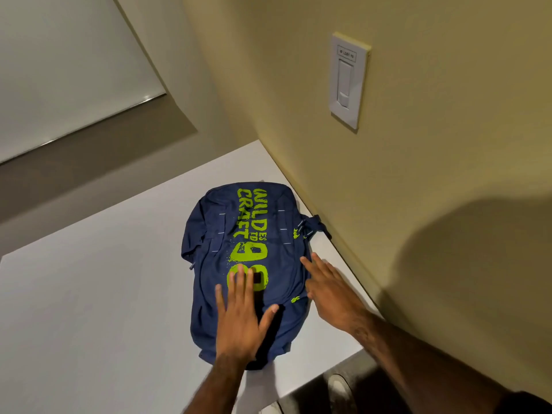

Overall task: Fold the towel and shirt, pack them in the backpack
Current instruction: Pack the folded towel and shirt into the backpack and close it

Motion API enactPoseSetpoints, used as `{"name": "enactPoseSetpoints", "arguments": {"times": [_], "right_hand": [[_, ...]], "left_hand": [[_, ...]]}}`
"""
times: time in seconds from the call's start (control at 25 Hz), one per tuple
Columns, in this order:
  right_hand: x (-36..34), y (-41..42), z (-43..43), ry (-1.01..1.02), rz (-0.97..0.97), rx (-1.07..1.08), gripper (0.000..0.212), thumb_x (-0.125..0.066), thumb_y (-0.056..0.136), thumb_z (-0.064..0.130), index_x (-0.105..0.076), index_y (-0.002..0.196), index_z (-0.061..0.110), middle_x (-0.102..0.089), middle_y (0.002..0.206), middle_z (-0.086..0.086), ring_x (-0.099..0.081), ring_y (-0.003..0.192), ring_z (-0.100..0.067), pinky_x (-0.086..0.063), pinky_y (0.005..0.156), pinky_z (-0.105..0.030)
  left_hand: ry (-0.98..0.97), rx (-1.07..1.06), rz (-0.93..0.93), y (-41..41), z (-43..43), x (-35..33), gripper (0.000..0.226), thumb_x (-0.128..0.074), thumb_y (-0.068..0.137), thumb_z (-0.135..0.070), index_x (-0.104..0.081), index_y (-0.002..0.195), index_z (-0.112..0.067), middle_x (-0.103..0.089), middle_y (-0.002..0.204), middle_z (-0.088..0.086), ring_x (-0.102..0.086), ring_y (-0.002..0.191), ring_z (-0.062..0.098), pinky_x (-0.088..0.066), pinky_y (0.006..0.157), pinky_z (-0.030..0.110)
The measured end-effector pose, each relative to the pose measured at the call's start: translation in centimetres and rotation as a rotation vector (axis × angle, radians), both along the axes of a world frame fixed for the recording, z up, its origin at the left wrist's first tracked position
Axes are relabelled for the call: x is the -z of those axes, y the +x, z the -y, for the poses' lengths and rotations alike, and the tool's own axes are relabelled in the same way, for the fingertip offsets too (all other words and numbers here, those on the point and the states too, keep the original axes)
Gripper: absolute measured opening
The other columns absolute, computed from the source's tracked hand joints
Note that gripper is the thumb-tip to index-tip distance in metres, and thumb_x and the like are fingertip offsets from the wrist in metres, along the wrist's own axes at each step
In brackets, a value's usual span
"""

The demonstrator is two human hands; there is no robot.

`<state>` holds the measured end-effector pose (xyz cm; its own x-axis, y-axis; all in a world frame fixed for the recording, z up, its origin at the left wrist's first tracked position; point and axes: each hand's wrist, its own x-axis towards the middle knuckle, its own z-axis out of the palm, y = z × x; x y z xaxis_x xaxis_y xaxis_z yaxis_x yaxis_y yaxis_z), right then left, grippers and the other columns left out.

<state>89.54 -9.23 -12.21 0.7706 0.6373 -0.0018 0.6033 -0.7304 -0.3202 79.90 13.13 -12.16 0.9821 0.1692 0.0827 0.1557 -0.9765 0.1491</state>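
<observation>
I am pressing the left hand (239,321) flat on the blue backpack (215,264) lying zipped on the table (104,294), fingers spread, right hand (331,294) straight-fingered at its edge; towel and shirt unseen, so opening the zip is probably coming next.

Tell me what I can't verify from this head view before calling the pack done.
1. Towel and shirt: neither shows; the backpack fabric hides whatever is inside.
2. Zipper state: the left hand lies flat over the lower front, and the right hand covers the right side.
3. Backpack's underside: it lies against the table.
4. Pale object near the bottom edge: blurred and in shadow, so it cannot be identified.
</observation>
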Motion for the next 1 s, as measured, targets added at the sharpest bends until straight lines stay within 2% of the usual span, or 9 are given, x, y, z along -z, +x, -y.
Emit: {"name": "enactPoseSetpoints", "arguments": {"times": [0.04,0.08,0.16,0.32,0.48,0.64,0.76,0.84,1.0], "right_hand": [[0.2,0.0,0.3,0.001,0.024,-0.019,0.012,-0.061,0.094,0.011,-0.059,0.091,0.022,-0.007,0.170,-0.001,0.006,0.156,-0.023,-0.008,0.125,-0.044],[0.2,-0.1,0.7,-0.004,0.031,-0.045,0.011,-0.060,0.095,0.012,-0.060,0.093,0.022,-0.002,0.170,0.000,0.012,0.155,-0.020,-0.002,0.124,-0.042],[0.2,-0.4,1.2,-0.018,0.024,-0.091,0.009,-0.059,0.095,0.012,-0.061,0.098,0.020,0.007,0.170,0.001,0.021,0.154,-0.019,0.006,0.123,-0.041],[-0.1,-0.9,1.2,-0.024,0.083,-0.117,0.009,-0.062,0.093,0.009,-0.064,0.094,0.017,-0.006,0.170,-0.005,0.013,0.156,-0.024,0.003,0.124,-0.045],[-0.6,0.3,1.4,-0.091,0.129,-0.093,0.012,-0.069,0.084,0.006,-0.066,0.091,0.016,-0.013,0.169,-0.011,0.002,0.157,-0.030,-0.010,0.125,-0.053],[-2.1,4.1,1.6,-0.158,0.186,-0.131,0.014,-0.072,0.080,0.006,-0.070,0.091,0.015,-0.014,0.168,-0.013,-0.003,0.156,-0.034,-0.008,0.125,-0.056],[-2.1,7.4,1.1,-0.348,0.297,-0.121,0.022,-0.063,0.091,0.016,-0.072,0.110,0.015,-0.010,0.168,-0.016,-0.001,0.156,-0.037,-0.004,0.124,-0.059],[-1.9,10.0,0.1,-0.460,0.374,-0.118,0.027,-0.054,0.097,0.022,-0.071,0.117,0.017,-0.007,0.169,-0.016,0.003,0.156,-0.038,-0.004,0.123,-0.058],[-2.2,16.2,-3.1,-0.562,0.436,-0.149,0.025,-0.054,0.098,0.022,-0.075,0.110,0.020,-0.011,0.168,-0.016,0.002,0.156,-0.037,0.004,0.124,-0.057]], "left_hand": [[0.068,0.171,-0.026,0.3,1.6,0.5,0.095,-0.037,0.097,-0.074,-0.008,0.164,-0.013,0.003,0.172,0.007,0.002,0.158,0.026,0.003,0.126,0.053],[0.125,0.250,-0.054,1.1,2.7,1.0,0.099,-0.033,0.095,-0.079,-0.007,0.163,-0.013,0.002,0.172,0.007,0.001,0.158,0.027,-0.003,0.126,0.056],[0.194,0.261,-0.096,2.7,3.7,2.3,0.102,-0.028,0.093,-0.082,-0.010,0.163,-0.010,0.000,0.172,0.010,-0.003,0.158,0.029,-0.008,0.125,0.057],[0.270,0.262,-0.190,4.3,3.9,3.9,0.088,-0.023,0.097,-0.062,-0.017,0.161,-0.003,0.002,0.171,0.015,-0.004,0.158,0.031,-0.013,0.125,0.057],[0.261,0.258,-0.178,3.9,4.3,4.4,0.074,-0.023,0.099,-0.044,-0.021,0.159,-0.001,-0.003,0.171,0.015,-0.007,0.158,0.031,-0.014,0.125,0.057],[0.200,0.220,-0.186,4.0,4.6,3.8,0.072,-0.027,0.100,-0.047,-0.028,0.159,-0.005,-0.018,0.169,0.011,-0.018,0.156,0.032,-0.015,0.125,0.054],[0.178,0.220,-0.182,3.8,4.5,3.9,0.073,-0.025,0.099,-0.050,-0.028,0.157,-0.005,-0.020,0.169,0.009,-0.019,0.155,0.032,-0.010,0.126,0.051],[0.191,0.218,-0.177,4.0,4.4,4.0,0.074,-0.030,0.095,-0.050,-0.030,0.155,-0.005,-0.018,0.168,0.008,-0.017,0.154,0.032,-0.006,0.126,0.050],[0.243,0.224,-0.112,4.0,3.8,4.7,0.077,-0.035,0.091,-0.052,-0.032,0.154,-0.007,-0.017,0.167,0.007,-0.013,0.154,0.030,-0.006,0.125,0.048]]}}
